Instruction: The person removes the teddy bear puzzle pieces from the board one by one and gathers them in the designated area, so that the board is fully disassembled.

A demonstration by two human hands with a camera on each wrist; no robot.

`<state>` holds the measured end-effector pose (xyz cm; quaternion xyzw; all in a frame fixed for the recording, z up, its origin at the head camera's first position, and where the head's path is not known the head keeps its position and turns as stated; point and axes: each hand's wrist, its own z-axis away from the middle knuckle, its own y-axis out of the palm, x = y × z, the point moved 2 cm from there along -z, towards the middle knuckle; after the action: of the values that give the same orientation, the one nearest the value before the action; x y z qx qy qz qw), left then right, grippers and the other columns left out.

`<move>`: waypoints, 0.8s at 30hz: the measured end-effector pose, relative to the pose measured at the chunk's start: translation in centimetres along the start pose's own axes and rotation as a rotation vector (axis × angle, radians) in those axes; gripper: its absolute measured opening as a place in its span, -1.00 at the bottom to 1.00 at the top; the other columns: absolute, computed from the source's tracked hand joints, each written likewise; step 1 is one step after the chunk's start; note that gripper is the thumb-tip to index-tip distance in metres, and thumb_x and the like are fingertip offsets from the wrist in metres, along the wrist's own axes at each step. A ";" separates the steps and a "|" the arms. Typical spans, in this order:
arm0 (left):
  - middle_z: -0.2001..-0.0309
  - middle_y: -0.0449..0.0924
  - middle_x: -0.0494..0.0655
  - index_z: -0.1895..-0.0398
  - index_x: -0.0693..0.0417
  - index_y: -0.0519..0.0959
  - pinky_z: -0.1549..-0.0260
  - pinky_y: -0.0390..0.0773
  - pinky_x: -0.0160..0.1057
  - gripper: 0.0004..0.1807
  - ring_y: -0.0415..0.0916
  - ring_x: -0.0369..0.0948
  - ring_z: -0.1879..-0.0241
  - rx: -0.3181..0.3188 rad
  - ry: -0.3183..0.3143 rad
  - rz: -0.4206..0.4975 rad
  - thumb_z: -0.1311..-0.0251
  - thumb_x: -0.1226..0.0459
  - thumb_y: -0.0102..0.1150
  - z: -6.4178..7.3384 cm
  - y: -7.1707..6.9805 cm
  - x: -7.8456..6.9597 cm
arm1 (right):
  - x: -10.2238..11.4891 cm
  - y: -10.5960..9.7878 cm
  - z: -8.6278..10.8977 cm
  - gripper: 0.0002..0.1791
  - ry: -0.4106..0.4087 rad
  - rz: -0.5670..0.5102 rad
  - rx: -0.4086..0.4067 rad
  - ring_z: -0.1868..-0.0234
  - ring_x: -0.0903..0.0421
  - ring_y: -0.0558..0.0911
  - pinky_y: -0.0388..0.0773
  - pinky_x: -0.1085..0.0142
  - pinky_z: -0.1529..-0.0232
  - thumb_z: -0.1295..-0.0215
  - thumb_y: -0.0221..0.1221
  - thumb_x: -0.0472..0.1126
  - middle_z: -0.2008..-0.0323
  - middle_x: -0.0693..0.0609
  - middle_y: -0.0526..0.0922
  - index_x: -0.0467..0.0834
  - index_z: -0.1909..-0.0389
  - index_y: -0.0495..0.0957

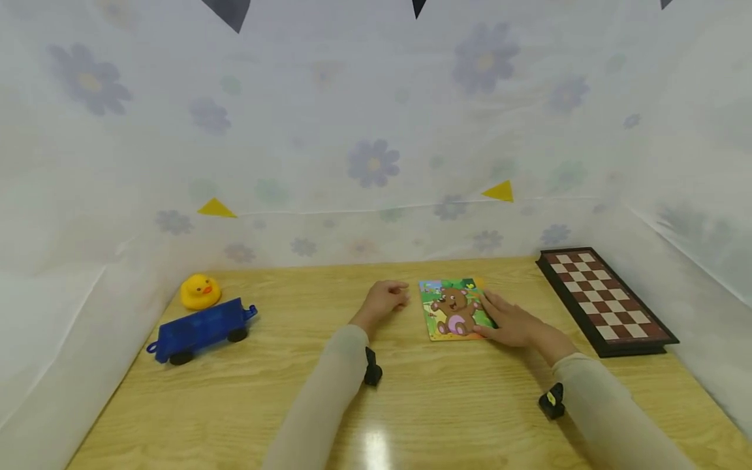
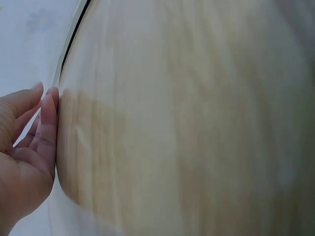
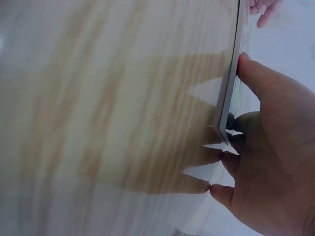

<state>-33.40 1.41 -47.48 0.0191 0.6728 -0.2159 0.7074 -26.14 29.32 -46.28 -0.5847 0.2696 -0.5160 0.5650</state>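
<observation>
A flat, square picture board (image 1: 455,320) with a brown cartoon bear lies on the wooden table. My right hand (image 1: 511,323) is at its right side, with fingers extended along the edge and the thumb near the front corner. In the right wrist view, thumb and fingers (image 3: 229,196) meet the board's thin edge (image 3: 227,105), and some fingertips touch the tabletop. My left hand (image 1: 384,300) rests on the table a little left of the board. Its fingers are loosely bent and hold nothing.
At the right lies a brown-and-white checkered game board (image 1: 605,294) in a black frame. On the left are a blue toy wagon (image 1: 202,331) with black wheels and a yellow rubber duck (image 1: 200,292). White flowered sheeting (image 1: 294,130) encloses the table's back and sides.
</observation>
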 end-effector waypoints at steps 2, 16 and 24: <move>0.30 0.58 0.04 -0.11 0.26 0.54 0.38 0.62 -0.33 -0.65 0.58 -0.22 0.37 0.003 0.002 -0.010 -0.25 0.38 0.17 -0.2 0.3 -0.1 | 0.0 0.0 0.0 -0.07 -0.011 -0.002 -0.003 -0.38 -0.37 -0.01 -0.05 -0.35 -0.27 -0.38 -0.08 0.26 -0.42 -0.40 -0.14 -0.40 -0.42 -0.06; 0.09 0.66 -0.12 0.15 -0.04 0.72 -0.04 0.49 -0.14 -0.77 0.51 -0.11 -0.01 -0.053 0.010 -0.228 -0.10 0.21 0.34 -1.6 1.4 -0.4 | 0.5 0.2 0.0 -0.08 -0.026 0.015 0.002 -0.38 -0.36 0.00 0.00 -0.36 -0.24 -0.39 -0.08 0.25 -0.42 -0.40 -0.12 -0.41 -0.42 -0.05; -0.01 0.62 -0.12 0.08 -0.06 0.70 -0.18 0.38 -0.04 -0.72 0.46 -0.06 -0.12 -0.009 0.038 -0.358 -0.11 0.14 0.33 -1.6 1.8 -1.6 | 0.1 0.1 -0.1 -0.06 -0.001 0.030 0.020 -0.39 -0.35 -0.03 -0.04 -0.36 -0.26 -0.38 -0.11 0.28 -0.43 -0.39 -0.15 -0.40 -0.43 -0.07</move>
<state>-34.29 3.98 -46.56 -0.1001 0.6794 -0.3352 0.6449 -26.15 29.23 -46.32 -0.5751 0.2727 -0.5099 0.5787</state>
